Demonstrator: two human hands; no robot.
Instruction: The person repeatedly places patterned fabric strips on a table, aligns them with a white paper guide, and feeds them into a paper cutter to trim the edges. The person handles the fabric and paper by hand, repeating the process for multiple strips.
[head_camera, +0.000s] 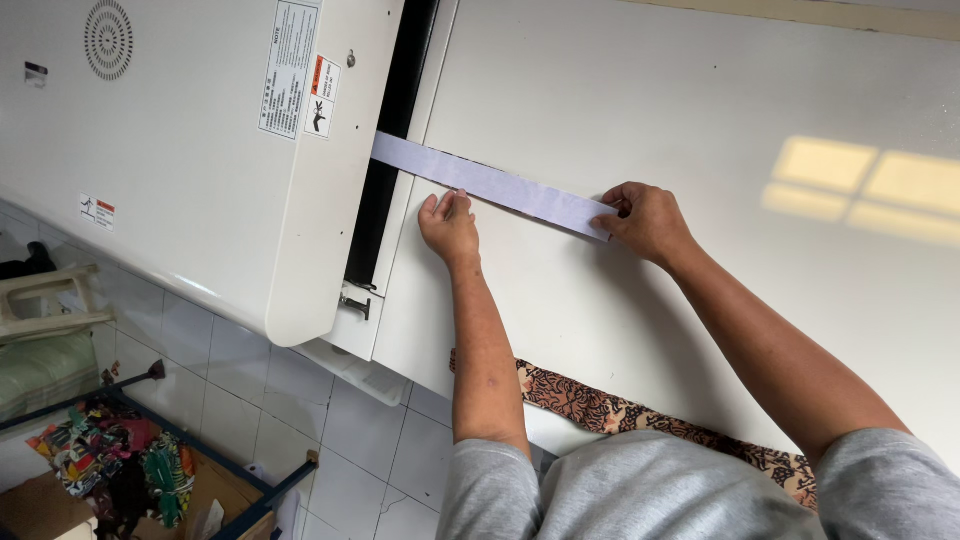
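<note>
Pale lilac strip lying flat across white counter, far end tucked into dark slot of white machine; left hand pressing down mid-strip with fingers flat and together, gripping nothing; right hand pinching near end between curled fingers; feeding step seemingly underway, straight alignment likely needed; patterned fabric at counter edge

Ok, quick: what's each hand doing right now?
Left hand: open, flat, fingers pressing the long pale lavender fabric strip onto the white machine table.
Right hand: closed, pinching the strip's near end.
</note>
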